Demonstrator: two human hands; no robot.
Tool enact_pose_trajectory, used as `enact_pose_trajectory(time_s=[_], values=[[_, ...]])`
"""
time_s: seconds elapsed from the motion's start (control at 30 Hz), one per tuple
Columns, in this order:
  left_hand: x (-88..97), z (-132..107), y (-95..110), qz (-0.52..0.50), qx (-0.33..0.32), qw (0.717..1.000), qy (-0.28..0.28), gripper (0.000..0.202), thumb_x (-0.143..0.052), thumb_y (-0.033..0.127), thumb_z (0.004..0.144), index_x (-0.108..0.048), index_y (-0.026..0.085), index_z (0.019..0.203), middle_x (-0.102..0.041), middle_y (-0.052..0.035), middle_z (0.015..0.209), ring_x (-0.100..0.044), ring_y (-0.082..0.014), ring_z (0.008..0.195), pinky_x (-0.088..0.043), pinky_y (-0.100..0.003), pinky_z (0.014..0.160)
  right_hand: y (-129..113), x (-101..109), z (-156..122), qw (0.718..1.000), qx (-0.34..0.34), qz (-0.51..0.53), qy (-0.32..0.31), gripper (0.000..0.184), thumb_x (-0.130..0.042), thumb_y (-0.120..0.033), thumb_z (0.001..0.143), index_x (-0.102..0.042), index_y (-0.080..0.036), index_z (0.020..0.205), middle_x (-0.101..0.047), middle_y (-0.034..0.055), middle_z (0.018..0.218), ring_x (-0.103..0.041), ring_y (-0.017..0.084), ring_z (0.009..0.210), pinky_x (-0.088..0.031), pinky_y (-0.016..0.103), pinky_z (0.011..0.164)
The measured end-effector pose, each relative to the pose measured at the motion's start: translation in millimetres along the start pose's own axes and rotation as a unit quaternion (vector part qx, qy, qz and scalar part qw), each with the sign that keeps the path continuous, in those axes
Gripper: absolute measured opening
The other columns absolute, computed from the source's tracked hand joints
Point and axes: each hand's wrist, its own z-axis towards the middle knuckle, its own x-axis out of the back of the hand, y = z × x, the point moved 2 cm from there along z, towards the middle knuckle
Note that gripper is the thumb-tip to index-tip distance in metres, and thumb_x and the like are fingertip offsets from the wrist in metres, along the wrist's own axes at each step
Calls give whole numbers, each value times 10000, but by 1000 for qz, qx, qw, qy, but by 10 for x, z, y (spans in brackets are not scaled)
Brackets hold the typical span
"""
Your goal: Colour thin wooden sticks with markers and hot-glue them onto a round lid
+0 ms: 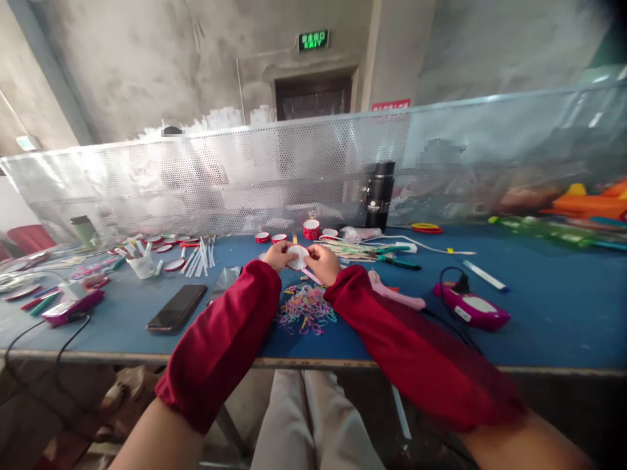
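Observation:
Between my hands, above the table, is a small round white piece with a red rim (296, 258). My left hand (277, 255) pinches its left side, and my right hand (323, 262) has its fingers closed on the right side. A pale pink stick (311, 276) shows just below the right fingers; whether it touches them I cannot tell. Nearer to me, under both hands, lies a loose heap of colourful small bands (306, 309). Red sleeves cover both forearms. To the right of my right hand rests a pink tool with a cord (396, 294), partly hidden by the sleeve.
Several red round pieces (262, 237) line the back, with a black bottle (381, 196) by the perforated screen (274, 176). Pliers (399, 256), a marker (484, 275) and a purple power strip (473, 308) are on the right. Leftward lie a phone (177, 309) and a white cup (141, 264).

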Motion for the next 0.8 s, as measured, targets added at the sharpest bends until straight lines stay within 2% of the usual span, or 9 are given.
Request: enact_pose_trajectory(time_s=[0.3, 0.43, 0.6, 0.8], values=[[-6, -10, 3, -26, 7, 999, -18, 352, -777, 85, 550, -598, 111, 852, -652, 0, 703, -593, -115, 626, -494, -285, 689, -39, 56, 4, 1000, 4, 8, 21, 78, -574, -229, 711, -623, -205, 767, -687, 0, 720, -637, 157, 655, -479, 263, 624], [2, -10, -17, -20, 7, 1000, -10, 360, -779, 96, 557, -600, 112, 869, -650, -1, 702, -596, -118, 615, -500, -288, 676, -29, 64, 1, 1000, 1, 6, 26, 82, -576, -270, 737, -617, -204, 765, -690, 5, 730, -642, 156, 661, -484, 260, 615], [-20, -13, -35, -33, 17, 999, -27, 369, -774, 80, 543, -597, 106, 865, -650, -3, 699, -594, -116, 601, -496, -274, 641, -37, 64, -5, 1000, 2, -6, 21, 80, -598, -249, 711, -608, -199, 773, -683, -1, 724, -629, 142, 646, -481, 251, 619], [-65, -113, 50, -97, 54, 993, -33, 329, -762, 130, 575, -598, 117, 860, -642, -14, 725, -598, -130, 601, -500, -298, 629, -18, 82, 11, 999, 9, -15, 28, 70, -595, -237, 693, -586, -196, 750, -666, 2, 686, -623, 149, 629, -478, 255, 600]])
